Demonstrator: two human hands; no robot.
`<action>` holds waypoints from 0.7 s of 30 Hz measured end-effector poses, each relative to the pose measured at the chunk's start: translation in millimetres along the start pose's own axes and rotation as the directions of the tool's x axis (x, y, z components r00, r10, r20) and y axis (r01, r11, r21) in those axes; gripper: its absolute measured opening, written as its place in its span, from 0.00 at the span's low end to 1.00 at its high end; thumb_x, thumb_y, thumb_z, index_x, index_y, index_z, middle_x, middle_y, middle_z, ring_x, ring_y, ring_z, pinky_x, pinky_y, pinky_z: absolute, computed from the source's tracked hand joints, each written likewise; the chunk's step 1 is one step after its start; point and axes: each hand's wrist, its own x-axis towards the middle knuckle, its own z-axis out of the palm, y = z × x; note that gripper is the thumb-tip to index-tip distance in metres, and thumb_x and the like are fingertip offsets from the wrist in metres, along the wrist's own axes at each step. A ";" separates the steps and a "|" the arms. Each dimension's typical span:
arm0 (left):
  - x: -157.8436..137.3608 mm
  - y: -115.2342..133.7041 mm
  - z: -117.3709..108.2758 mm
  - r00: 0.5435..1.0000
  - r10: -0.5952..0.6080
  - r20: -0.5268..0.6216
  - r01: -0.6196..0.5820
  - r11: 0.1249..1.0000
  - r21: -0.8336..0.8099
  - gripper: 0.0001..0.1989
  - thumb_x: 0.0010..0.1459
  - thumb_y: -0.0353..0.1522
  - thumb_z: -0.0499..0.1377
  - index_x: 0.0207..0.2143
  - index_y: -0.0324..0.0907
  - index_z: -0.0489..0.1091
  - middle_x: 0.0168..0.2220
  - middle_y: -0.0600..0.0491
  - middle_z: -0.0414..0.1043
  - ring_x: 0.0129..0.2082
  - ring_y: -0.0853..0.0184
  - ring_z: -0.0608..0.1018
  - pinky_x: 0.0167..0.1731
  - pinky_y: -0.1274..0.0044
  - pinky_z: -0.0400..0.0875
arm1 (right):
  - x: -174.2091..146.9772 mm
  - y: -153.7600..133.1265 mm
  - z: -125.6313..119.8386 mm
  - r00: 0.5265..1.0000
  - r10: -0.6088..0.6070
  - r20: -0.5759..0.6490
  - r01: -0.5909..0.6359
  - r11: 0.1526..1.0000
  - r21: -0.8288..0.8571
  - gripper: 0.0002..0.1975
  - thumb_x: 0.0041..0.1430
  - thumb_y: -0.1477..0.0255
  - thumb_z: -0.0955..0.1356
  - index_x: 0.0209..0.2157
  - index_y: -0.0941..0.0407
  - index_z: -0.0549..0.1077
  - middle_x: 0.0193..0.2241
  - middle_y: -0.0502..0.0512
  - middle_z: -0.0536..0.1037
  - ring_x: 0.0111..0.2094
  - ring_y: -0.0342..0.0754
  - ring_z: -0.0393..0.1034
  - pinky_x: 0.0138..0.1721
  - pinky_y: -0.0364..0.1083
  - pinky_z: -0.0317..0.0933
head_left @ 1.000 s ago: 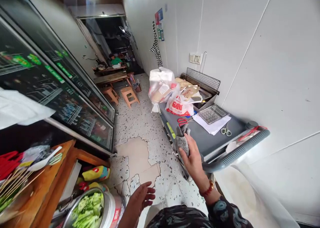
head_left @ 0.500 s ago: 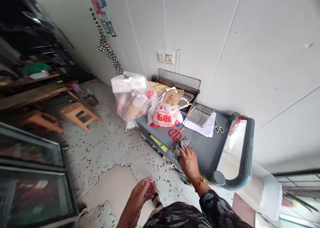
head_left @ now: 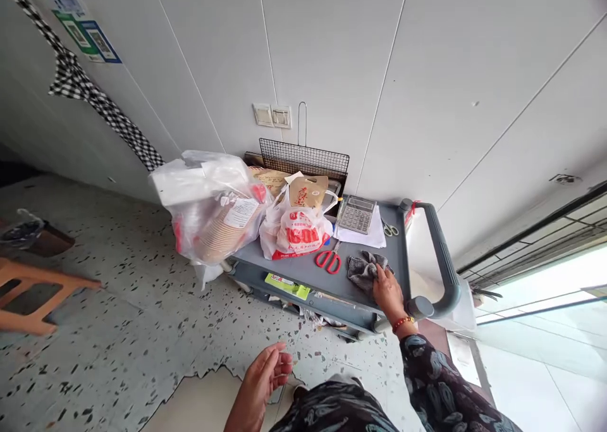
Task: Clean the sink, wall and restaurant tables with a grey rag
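Observation:
My right hand (head_left: pixel 389 293) presses a crumpled grey rag (head_left: pixel 364 270) onto the top of a grey cart (head_left: pixel 344 285), near its front right corner. The fingers bend over the cloth. My left hand (head_left: pixel 266 376) hangs in the air in front of the cart, fingers loosely curled and apart, holding nothing. Red-handled scissors (head_left: pixel 328 261) lie just left of the rag. Behind them a calculator (head_left: pixel 358 216) rests on white paper (head_left: pixel 374 233). A second pair of scissors (head_left: pixel 391 229) with pale handles lies to the right of the paper.
A white plastic bag with red print (head_left: pixel 298 233) and a clear bag of stacked paper cups (head_left: pixel 222 226) crowd the cart's left side. A black wire mesh basket (head_left: pixel 303 157) stands against the wall. The cart's handle (head_left: pixel 443 248) juts out right. An orange stool (head_left: pixel 38 296) stands left.
My right hand has moved the rag to the right across the cart top, away from the red scissors. The view has swung right. My left hand stays much the same.

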 end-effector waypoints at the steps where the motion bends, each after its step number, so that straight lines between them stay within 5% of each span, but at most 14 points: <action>1: 1.8 2.1 -1.7 1.000 0.003 0.009 -0.003 1.000 0.012 0.31 0.45 0.56 0.66 0.43 0.43 0.74 0.37 0.46 0.80 0.38 0.57 0.80 0.38 0.69 0.74 | -8.2 -9.4 1.3 1.000 -0.023 0.009 0.024 1.000 -0.002 0.28 0.60 0.78 0.61 0.61 0.59 0.67 0.56 0.68 0.73 0.56 0.57 0.68 0.57 0.54 0.63; 9: 29.8 39.5 8.5 0.994 -0.004 0.108 -0.005 0.996 0.085 0.32 0.45 0.54 0.67 0.44 0.41 0.75 0.36 0.47 0.80 0.37 0.59 0.80 0.38 0.69 0.74 | -21.4 -84.4 -9.4 0.974 -0.113 0.195 0.093 0.989 0.111 0.31 0.54 0.81 0.62 0.59 0.51 0.71 0.55 0.59 0.76 0.53 0.54 0.72 0.53 0.50 0.65; 14: 54.0 62.5 23.1 0.992 0.007 0.128 -0.026 0.989 0.142 0.32 0.44 0.54 0.67 0.44 0.40 0.75 0.37 0.45 0.80 0.37 0.58 0.79 0.38 0.70 0.74 | 14.4 -78.7 -35.4 0.953 -0.254 0.166 0.184 0.918 0.350 0.37 0.56 0.77 0.66 0.68 0.54 0.58 0.56 0.60 0.76 0.56 0.55 0.70 0.57 0.53 0.64; 17: 71.5 78.1 36.8 0.994 0.030 0.106 -0.047 0.985 0.167 0.32 0.45 0.54 0.67 0.44 0.40 0.75 0.37 0.45 0.80 0.37 0.59 0.79 0.39 0.70 0.74 | 57.4 -57.9 -53.0 0.905 -0.394 0.159 0.293 0.850 0.438 0.30 0.56 0.70 0.71 0.61 0.52 0.68 0.58 0.59 0.74 0.63 0.59 0.62 0.63 0.60 0.57; 19: 84.3 88.7 48.9 0.995 0.036 0.089 -0.051 0.984 0.173 0.31 0.45 0.53 0.67 0.43 0.40 0.75 0.36 0.46 0.80 0.36 0.59 0.79 0.38 0.70 0.74 | 94.6 -39.7 -60.1 0.923 -0.333 0.190 0.179 0.812 0.556 0.24 0.56 0.69 0.72 0.56 0.52 0.74 0.56 0.59 0.76 0.60 0.58 0.66 0.63 0.60 0.57; 21: 97.9 98.6 63.4 0.996 0.042 0.081 -0.055 0.983 0.176 0.29 0.45 0.52 0.67 0.42 0.40 0.75 0.36 0.46 0.80 0.35 0.59 0.79 0.37 0.70 0.73 | 134.0 -20.5 -61.1 0.955 -0.115 0.274 -0.105 0.733 0.673 0.22 0.55 0.70 0.72 0.53 0.54 0.75 0.52 0.60 0.78 0.53 0.56 0.72 0.60 0.58 0.60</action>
